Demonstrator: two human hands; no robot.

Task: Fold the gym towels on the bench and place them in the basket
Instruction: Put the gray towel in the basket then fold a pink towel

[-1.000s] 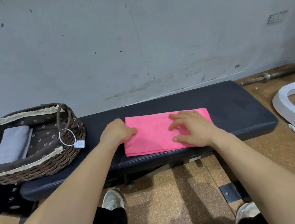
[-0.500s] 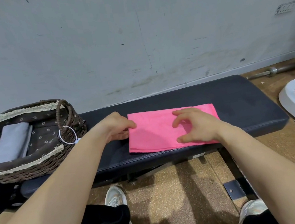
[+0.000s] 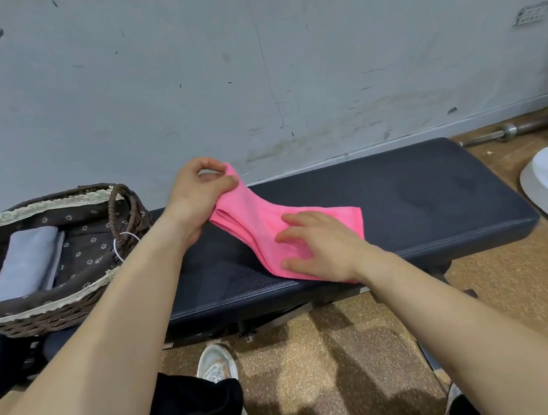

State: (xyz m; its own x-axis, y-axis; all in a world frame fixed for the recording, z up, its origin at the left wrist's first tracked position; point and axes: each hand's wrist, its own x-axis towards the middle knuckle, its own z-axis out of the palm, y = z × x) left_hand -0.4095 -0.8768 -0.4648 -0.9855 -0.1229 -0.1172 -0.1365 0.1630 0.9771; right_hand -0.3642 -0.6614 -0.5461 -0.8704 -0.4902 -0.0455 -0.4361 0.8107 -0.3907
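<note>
On bench (image 3: 402,191), one pink towel (image 3: 260,222); in basket (image 3: 38,319), one grey towel (image 3: 27,261).

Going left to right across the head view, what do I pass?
Basket with grey towel, left hand pinching the pink towel's raised end, right hand on it, white frame.
</note>
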